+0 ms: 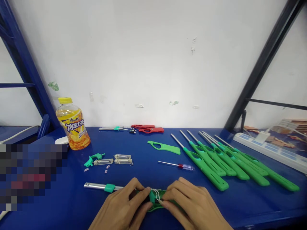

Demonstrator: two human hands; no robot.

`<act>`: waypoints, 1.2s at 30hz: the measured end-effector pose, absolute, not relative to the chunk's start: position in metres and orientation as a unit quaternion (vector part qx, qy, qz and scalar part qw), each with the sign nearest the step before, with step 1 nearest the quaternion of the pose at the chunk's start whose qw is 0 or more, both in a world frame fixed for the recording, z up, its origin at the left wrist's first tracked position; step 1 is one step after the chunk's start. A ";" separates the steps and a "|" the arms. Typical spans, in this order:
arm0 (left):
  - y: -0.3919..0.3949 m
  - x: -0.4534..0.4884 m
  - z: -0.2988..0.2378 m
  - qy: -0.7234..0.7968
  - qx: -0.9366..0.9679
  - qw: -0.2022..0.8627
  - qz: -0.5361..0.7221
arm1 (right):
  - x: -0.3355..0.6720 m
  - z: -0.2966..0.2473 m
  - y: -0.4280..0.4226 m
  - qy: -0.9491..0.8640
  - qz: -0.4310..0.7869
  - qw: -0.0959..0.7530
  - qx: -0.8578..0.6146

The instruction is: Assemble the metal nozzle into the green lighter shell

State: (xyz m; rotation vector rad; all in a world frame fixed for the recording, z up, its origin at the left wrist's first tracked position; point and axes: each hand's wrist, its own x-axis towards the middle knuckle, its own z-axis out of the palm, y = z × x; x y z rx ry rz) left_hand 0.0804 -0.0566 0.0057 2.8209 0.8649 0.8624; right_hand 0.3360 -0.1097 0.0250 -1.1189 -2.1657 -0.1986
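Both hands rest low in the middle of the blue table [144,172]. A long green lighter [155,199] with a silver nozzle tube [94,186] pointing left lies under them, its body open and thin white wires showing. My left hand [122,207] pinches the lighter's body from the left, fingers closed. My right hand [194,207] presses on the handle from the right, fingers closed on it.
Several assembled green lighters [223,159] lie in a row at right. A screwdriver [177,165], a green shell half [164,147], clear tanks [115,159], small green parts [92,158], red shells [148,128], a yellow drink bottle [72,124] and a power strip [268,148] also stand around.
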 end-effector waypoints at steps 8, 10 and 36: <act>-0.059 0.082 0.005 0.282 0.911 0.024 0.302 | 0.332 0.021 -0.113 -0.832 -0.078 0.326 -0.442; -0.060 0.083 0.007 0.282 0.909 0.021 0.305 | 0.331 0.018 -0.113 -0.829 -0.087 0.327 -0.444; -0.065 0.087 0.017 0.279 0.908 -0.036 0.312 | 0.329 0.017 -0.113 -0.825 -0.089 0.342 -0.441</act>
